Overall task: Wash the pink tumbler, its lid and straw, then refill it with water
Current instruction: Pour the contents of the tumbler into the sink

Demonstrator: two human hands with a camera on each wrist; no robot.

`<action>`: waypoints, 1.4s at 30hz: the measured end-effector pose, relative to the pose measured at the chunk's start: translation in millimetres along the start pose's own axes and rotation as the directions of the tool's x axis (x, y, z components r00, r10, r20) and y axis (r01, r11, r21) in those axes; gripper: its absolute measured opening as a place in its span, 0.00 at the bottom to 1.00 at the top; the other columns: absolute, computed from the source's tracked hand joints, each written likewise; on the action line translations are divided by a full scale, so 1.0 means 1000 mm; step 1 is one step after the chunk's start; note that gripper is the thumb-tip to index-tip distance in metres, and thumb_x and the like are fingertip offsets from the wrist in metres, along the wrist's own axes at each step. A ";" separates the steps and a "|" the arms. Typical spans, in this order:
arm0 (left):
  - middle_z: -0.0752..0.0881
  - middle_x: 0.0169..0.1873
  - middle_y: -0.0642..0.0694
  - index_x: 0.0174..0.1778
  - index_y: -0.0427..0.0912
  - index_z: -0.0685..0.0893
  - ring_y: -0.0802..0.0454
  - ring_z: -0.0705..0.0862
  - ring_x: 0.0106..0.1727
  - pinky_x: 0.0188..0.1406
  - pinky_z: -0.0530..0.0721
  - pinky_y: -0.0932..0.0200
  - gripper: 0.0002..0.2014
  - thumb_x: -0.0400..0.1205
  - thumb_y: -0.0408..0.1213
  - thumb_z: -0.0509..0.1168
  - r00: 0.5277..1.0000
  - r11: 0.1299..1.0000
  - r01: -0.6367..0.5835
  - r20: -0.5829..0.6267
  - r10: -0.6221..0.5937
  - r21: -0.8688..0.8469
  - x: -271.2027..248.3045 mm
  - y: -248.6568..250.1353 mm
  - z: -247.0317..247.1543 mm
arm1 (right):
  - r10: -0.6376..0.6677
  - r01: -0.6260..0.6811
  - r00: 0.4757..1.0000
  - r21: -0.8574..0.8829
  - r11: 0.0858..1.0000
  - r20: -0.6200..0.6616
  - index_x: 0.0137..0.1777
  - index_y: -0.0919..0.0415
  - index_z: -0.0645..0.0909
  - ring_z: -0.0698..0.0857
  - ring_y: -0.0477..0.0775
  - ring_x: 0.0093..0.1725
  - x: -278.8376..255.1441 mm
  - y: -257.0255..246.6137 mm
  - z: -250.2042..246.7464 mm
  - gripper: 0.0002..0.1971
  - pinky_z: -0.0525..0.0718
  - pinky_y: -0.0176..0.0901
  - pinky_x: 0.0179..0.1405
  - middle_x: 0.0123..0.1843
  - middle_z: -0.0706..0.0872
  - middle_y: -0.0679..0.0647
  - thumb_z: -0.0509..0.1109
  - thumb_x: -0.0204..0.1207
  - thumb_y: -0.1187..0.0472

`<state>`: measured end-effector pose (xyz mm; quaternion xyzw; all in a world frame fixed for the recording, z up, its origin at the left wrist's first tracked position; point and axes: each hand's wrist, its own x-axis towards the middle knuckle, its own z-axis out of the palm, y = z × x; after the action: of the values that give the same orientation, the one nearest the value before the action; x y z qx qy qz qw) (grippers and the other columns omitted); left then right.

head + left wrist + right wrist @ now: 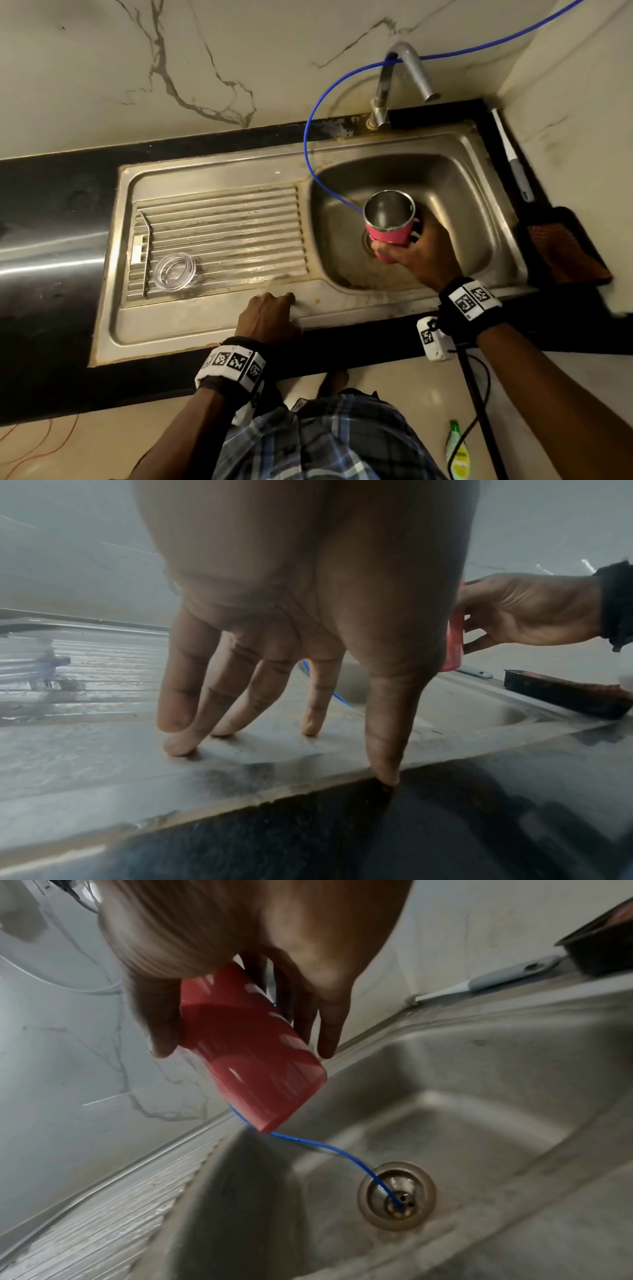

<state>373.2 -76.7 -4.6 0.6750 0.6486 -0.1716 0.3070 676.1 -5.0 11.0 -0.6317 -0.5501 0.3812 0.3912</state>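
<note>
My right hand [407,253] grips the pink tumbler [388,236] above the sink basin [455,192], over the drain; the cup's steel inside looks empty and its mouth faces up. In the right wrist view the tumbler [246,1053] sits between thumb and fingers [330,1031]. The clear round lid [174,271] and the bent metal straw [147,253] lie on the ribbed drainboard at the left. My left hand [270,313] rests on the sink's front rim [103,764] with straight fingertips [179,746] touching the steel, holding nothing.
A steel tap [411,72] stands behind the basin. A thin blue tube [310,137] runs from it into the drain [397,1196]. A grey-handled brush [513,161] and a black tray with an orange sponge [565,246] lie at the right. A green bottle [457,448] stands on the floor.
</note>
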 end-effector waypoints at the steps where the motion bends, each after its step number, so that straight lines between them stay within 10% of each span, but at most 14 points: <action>1: 0.88 0.63 0.38 0.80 0.57 0.79 0.33 0.84 0.69 0.63 0.87 0.42 0.28 0.84 0.54 0.73 1.000 1.000 0.001 -0.004 -0.001 0.000 -0.001 0.001 0.001 | -0.005 0.004 1.000 -0.027 1.000 -0.014 0.75 0.50 0.78 0.89 0.42 0.59 -0.001 0.003 -0.005 0.44 0.89 0.38 0.56 0.62 0.89 0.44 0.93 0.58 0.52; 42: 0.88 0.64 0.37 0.82 0.53 0.79 0.33 0.85 0.68 0.64 0.85 0.42 0.31 0.83 0.53 0.77 0.998 1.000 -0.007 -0.059 0.007 -0.006 -0.005 0.001 0.004 | -0.106 0.101 0.994 -0.400 0.911 0.008 0.79 0.55 0.75 0.84 0.56 0.67 -0.001 0.013 -0.032 0.48 0.77 0.37 0.64 0.72 0.80 0.56 0.93 0.57 0.55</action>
<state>374.8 -83.1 -4.0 0.6810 0.6555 -0.1487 0.2905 710.6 -10.0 12.5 -0.6709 -0.6462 0.2352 0.2775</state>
